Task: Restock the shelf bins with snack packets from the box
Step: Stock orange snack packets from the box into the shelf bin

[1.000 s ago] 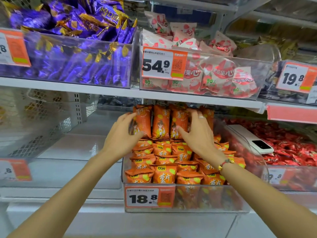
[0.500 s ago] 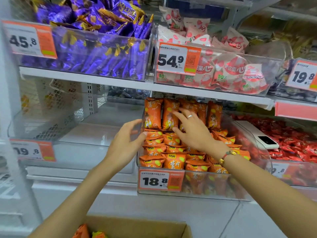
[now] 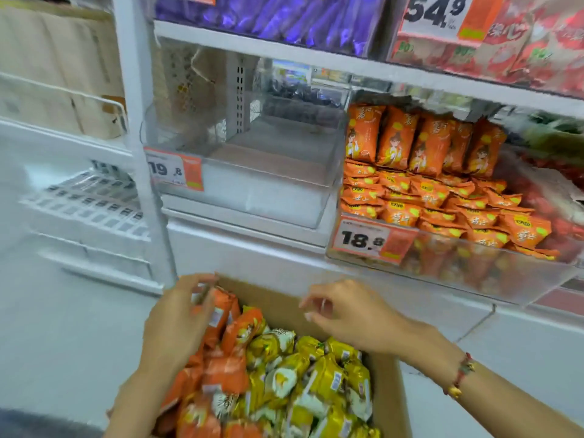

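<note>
Over the box [image 3: 384, 384], left hand [image 3: 177, 324], right hand [image 3: 350, 317], tags "18.8" [image 3: 363, 240], "19.8" [image 3: 167, 170]

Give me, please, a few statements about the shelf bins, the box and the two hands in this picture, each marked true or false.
1. The clear bin with the 19.8 price tag holds no packets. True.
2. The bin tagged 18.8 holds purple packets. False: it holds orange packets, with a row standing upright at the back.
3. The cardboard box holds both orange and yellow packets. True.
4. Both hands are inside a shelf bin. False: the left hand and right hand are down over the box.
5. The left hand is at the orange packets in the box. True, though blur hides its grip.
</note>
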Tool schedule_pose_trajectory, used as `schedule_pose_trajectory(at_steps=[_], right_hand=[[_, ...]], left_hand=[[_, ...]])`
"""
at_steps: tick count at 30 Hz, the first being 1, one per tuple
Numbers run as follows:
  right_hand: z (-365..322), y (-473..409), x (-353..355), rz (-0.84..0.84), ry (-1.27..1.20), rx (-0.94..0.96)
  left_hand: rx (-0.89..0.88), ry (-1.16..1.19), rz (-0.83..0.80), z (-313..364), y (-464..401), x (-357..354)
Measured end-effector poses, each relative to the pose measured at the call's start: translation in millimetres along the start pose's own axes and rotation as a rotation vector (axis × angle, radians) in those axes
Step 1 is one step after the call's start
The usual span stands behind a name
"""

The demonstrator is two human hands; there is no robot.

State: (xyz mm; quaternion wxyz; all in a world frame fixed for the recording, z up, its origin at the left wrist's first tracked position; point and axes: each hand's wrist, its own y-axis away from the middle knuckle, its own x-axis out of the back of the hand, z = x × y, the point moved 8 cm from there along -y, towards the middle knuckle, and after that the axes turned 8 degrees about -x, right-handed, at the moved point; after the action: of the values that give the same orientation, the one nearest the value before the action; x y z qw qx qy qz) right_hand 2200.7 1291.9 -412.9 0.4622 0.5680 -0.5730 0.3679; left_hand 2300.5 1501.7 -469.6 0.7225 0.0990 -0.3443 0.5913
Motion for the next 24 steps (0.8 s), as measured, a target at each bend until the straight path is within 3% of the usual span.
schedule_pose_trajectory(at_steps=[2,6,9,11,18,21,24], right_hand=[[3.4,-15.1,-51.1,-0.134,0.004,-0.033],[1.6,-48.0,-131.8,-0.190,0.043,-0.083],[-13.5,-73.2,-168.0,-0.149,0.025,-0.083],[-18.4,-89.1,-184.1,-0.141,0.056,-0.092],[-29.9,-99.9,-189.1,-0.105,0.436,0.028],[-24.1,-85.5,-179.4,-0.077,0.374,0.047],[-7.8,-70.1,-156.6,-0.007,0.131,-0.050]], left_hand=[[0.074,-0.076,-0.109,-30.3,16.4,-12.3],[0.034,-0.196,-0.260,-55.7,35.4,-36.7],[-0.056,-0.308,-0.231,-53.5,37.2,-44.0],[-0.021,-0.271,-0.161,-53.4,34.6,-42.2],[0.163,-0.226,-0.053,-70.2,28.1,-45.8],[0.255,-0.288,-0.085,-82.5,31.9,-46.4],[0.278,-0.353,-0.113,-87.2,31.9,-44.0]])
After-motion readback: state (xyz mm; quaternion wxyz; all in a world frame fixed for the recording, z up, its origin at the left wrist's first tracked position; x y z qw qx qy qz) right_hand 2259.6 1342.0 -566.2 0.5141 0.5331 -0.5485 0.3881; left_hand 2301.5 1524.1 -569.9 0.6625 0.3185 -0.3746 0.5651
